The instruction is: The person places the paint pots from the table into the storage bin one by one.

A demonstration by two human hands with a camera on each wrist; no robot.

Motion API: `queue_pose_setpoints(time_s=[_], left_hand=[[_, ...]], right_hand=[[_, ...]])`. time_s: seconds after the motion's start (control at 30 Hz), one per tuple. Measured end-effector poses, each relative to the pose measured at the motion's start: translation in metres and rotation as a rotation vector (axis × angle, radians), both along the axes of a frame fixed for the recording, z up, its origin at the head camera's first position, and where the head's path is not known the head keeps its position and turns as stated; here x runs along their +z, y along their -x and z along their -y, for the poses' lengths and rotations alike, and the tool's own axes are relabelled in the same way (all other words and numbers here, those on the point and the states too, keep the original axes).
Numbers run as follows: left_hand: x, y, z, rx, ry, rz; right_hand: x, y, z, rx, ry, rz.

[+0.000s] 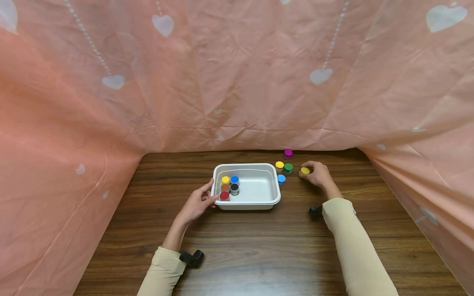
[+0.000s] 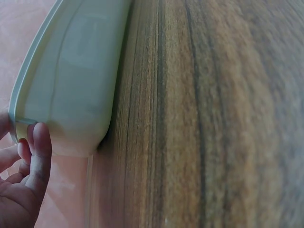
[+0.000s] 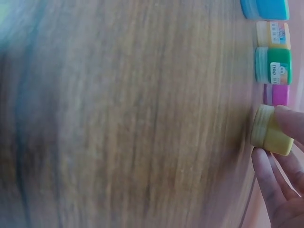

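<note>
Here on the right, a mustard-yellow jar (image 1: 305, 170) in the right hand (image 1: 318, 174), pinched snugly — thumb on one side, fingertips on the other. Hard to tell whether raised off the table (image 1: 237, 242) or resting on it. Over to the left hand (image 1: 198, 203): gripping the rim of the white tray (image 1: 257, 191) at its near corner.

Between the hands, just outside the tray's far end from the left hand, a loose cluster: a light blue jar (image 1: 281, 179), a bright yellow jar (image 1: 279, 165), a green jar (image 1: 288, 168) and, beyond them, a purple jar (image 1: 288, 154). Inside the tray, close by the left fingers, a lemon-yellow jar (image 1: 225, 180), a dark blue jar (image 1: 235, 180), a brown jar (image 1: 225, 188), a black jar (image 1: 234, 189) and a red jar (image 1: 224, 196); bare floor on the right hand's side.

Good form here? Pinch squarely across the middle, lid level, no hard squeeze. Lift straight up, well clear of the green and light blue neighbours. Brace the tray lightly with the left hand — too much push, and a likely slide.
</note>
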State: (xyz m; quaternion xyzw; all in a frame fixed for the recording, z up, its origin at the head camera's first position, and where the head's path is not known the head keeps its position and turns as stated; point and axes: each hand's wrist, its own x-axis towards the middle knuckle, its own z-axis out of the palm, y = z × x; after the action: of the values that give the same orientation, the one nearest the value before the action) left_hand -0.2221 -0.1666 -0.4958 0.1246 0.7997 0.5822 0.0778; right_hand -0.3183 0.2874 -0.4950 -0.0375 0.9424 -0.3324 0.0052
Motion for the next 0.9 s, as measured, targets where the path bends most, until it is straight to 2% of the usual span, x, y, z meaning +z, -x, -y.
queue_pose_setpoints(time_s=[0.23,0.6,0.9], left_hand=[[0.0,0.001,0.001,-0.012,-0.003,-0.026],[-0.002,-0.001,-0.001,0.005,0.008,-0.006],[-0.002,0.001,-0.001,0.009,-0.007,-0.017]], right_hand=[[0.008,-0.001,0.004,0.004,0.061,-0.031],[0.025,-0.009,0.015,-0.011,0.161,-0.055],[0.045,-0.015,0.035,0.036,0.227,-0.096]])
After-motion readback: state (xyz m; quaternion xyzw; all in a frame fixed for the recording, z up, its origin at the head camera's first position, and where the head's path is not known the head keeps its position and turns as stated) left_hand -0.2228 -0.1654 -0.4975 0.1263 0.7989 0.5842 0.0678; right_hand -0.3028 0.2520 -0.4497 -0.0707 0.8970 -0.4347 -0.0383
